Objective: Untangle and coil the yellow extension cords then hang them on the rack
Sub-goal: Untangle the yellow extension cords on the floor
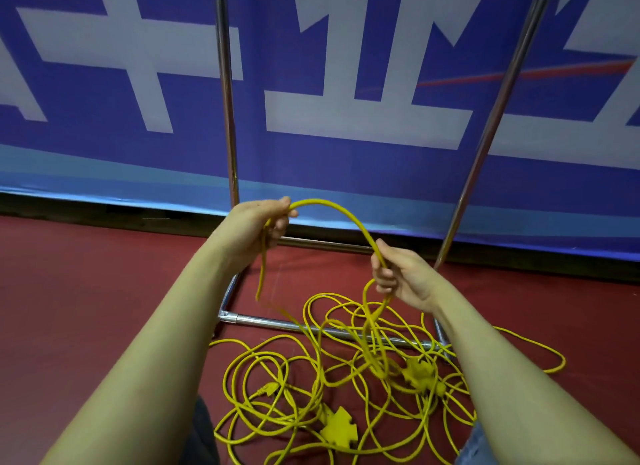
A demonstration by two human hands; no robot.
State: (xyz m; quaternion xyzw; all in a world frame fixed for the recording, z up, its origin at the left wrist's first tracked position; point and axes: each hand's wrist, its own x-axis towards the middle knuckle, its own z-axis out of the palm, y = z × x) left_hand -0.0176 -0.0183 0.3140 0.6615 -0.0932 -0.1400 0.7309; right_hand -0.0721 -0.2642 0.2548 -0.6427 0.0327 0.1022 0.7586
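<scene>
- Left hand [265,222] and right hand [398,274] each grip the same yellow cord [341,210], arched between them.
- Remaining extension cords [311,378] lie tangled on the red floor [104,274], apparently over the rack [227,118] base.

Event hall — printed banner [311,118] (blue), red carpet [86,274].

Red floor [86,291]; tangled yellow cords [346,378]
</scene>
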